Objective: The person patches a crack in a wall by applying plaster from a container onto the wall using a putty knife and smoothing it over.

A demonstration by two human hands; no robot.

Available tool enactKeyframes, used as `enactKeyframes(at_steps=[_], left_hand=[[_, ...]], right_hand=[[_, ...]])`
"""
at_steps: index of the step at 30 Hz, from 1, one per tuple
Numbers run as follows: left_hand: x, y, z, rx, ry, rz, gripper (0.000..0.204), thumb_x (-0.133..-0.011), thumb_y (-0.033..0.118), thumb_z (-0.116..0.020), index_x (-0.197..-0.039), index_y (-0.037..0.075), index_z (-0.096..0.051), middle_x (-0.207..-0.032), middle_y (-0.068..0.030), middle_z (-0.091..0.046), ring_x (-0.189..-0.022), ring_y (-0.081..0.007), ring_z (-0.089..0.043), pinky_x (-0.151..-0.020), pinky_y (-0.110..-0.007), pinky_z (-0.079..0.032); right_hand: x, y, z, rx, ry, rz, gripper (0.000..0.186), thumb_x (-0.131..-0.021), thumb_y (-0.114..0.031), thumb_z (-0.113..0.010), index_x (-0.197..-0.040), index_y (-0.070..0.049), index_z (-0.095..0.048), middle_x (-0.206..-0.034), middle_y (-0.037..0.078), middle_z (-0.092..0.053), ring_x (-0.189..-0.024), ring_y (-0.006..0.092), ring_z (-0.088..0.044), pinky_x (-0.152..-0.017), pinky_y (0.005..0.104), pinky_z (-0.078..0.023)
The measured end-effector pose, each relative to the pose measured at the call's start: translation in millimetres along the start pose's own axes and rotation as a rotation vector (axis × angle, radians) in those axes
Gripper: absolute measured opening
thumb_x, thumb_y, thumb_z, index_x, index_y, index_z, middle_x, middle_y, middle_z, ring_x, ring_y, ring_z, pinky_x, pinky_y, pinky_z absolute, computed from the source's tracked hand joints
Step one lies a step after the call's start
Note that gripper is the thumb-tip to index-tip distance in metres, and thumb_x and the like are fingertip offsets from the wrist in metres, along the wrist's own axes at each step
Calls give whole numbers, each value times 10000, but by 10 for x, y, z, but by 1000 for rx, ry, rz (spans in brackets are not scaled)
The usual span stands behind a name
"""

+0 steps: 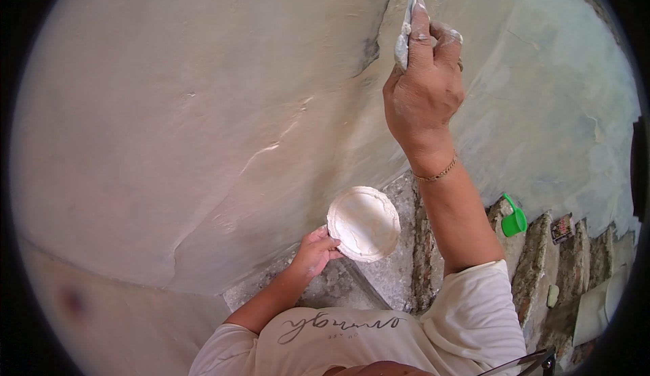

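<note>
Right hand, nearer the dark crack in the wall, grips a white-smeared flat tool just right of that crack, long axis upward, while the left hand holds a white-coated dish below.

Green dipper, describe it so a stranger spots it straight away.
Find the rough steps at the picture's lower right. Just right of the right forearm is the green dipper, handle pointing up the picture. Its bright green stands out from the small dark packet to its right.
</note>
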State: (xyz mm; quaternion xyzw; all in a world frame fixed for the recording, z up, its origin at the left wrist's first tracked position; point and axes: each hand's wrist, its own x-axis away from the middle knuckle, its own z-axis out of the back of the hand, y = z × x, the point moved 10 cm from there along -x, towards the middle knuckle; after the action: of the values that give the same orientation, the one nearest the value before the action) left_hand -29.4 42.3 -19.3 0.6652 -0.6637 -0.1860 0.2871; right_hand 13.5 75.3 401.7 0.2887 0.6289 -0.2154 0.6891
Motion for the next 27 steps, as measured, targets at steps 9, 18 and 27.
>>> enactKeyframes(at_steps=[9,18,27], left_hand=[[25,40,-43,8,29,1,379,-847,-12,-502,-1224,14,-503,-1126,-95,-604,-988,-197,-608,-826,-361,-519],[-72,-73,59,12,-4,27,401,-836,-22,-501,-1235,12,-494,-1130,-100,-601,-987,-209,-608,-828,-371,-523],[-60,-78,65,17,21,27,417,-833,-16,-505,-1248,18,-488,-1118,-83,-607,-970,-189,-609,-811,-360,-526]], right_hand=[[146,-117,-331,82,-173,78,541,-665,24,-553,-1205,57,-526,-998,221,-573,-714,315,-610,-592,332,-513],[682,-145,-275,-219,-346,94,571,-677,23,-557,-1245,48,-498,-1003,194,-574,-798,326,-599,-696,367,-505],[156,945,-429,-888,-286,-648,123,-830,-92,-529,-786,6,-588,-601,-36,-467,-600,75,-434,-555,251,-398]])
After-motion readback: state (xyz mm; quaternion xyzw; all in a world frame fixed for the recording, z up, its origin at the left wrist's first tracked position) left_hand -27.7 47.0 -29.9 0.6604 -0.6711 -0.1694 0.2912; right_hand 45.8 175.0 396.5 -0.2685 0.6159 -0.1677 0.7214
